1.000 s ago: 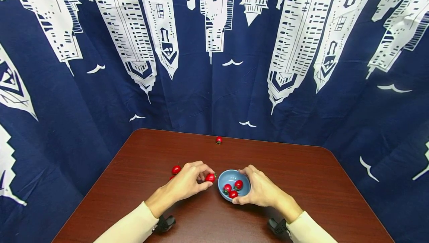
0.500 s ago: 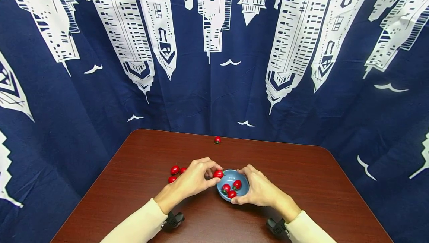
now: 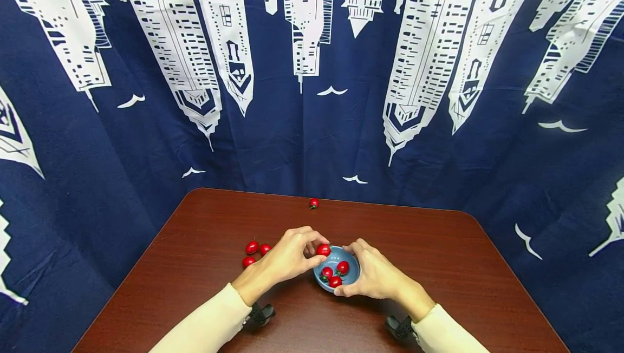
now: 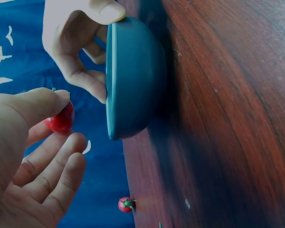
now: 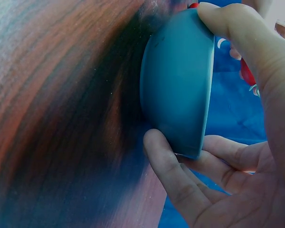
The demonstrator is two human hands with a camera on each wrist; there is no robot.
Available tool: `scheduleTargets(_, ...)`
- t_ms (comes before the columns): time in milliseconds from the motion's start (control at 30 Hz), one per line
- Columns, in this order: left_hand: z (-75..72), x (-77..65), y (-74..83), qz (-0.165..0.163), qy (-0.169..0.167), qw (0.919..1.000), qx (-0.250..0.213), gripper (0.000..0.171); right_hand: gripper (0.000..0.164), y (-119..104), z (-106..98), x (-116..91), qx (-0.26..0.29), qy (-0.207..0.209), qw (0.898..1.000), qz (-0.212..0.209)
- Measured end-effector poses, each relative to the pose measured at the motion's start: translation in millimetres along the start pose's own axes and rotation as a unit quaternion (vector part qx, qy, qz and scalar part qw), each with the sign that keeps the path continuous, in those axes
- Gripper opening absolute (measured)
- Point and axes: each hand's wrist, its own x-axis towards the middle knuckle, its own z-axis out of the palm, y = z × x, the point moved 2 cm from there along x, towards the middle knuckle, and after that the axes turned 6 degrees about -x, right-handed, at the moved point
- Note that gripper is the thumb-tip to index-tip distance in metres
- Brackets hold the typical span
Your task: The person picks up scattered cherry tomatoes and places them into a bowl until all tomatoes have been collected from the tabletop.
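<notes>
My left hand (image 3: 287, 258) pinches a red cherry tomato (image 3: 323, 250) between thumb and fingers. In the head view this tomato overlaps the left rim of a small blue bowl (image 3: 337, 257); in the left wrist view the tomato (image 4: 61, 118) hangs beyond the bowl's opening. My right hand (image 3: 372, 273) grips the bowl from its right side, thumb at the near rim and fingers at the far rim. Inside lie three cherry tomatoes (image 3: 343, 268) with green stems. The right wrist view shows the bowl's outer wall (image 5: 178, 85) with fingers under and around its edge.
Three more cherry tomatoes (image 3: 252, 247) lie on the brown table (image 3: 419, 244) left of the bowl, beyond my left forearm. Another tomato (image 3: 314, 203) sits near the table's far edge. A blue curtain (image 3: 292, 142) with white buildings hangs behind.
My left hand has carried its tomato rightward, from beside the bowl to over its left rim. The tomatoes behind that hand have come into view. My right hand keeps holding the bowl.
</notes>
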Motion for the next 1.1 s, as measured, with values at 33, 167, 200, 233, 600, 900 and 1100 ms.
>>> scheduleTargets(33,0.6,0.7,-0.1,0.003,0.0,1.0,0.001,0.028,0.096,0,0,0,0.0,0.0,1.0,0.0)
scheduleTargets(167,2.7,3.3,-0.3,0.007,0.0,1.0,0.001,0.028,0.096,-1,0,1,0.004,-0.001,1.0,0.001)
scheduleTargets(200,3.3,4.0,-0.6,0.007,0.0,1.0,0.001,0.028,0.096,-1,0,1,0.005,-0.002,1.0,0.001)
scheduleTargets(233,4.0,4.7,-0.9,0.008,0.0,1.0,0.002,0.028,0.096,-1,0,1,0.005,-0.002,1.0,0.001)
scheduleTargets(600,9.8,13.8,-1.8,-0.007,-0.017,0.9997,0.016,0.028,0.096,0,1,1,0.008,-0.004,1.0,0.002)
scheduleTargets(900,11.7,18.1,-2.8,-0.012,-0.026,0.9988,0.039,0.028,0.097,0,0,1,0.0,0.009,1.0,-0.011)
scheduleTargets(1100,13.5,20.8,-1.3,-0.007,-0.031,0.9987,0.04,0.027,0.096,0,-1,0,-0.005,0.02,0.999,-0.024)
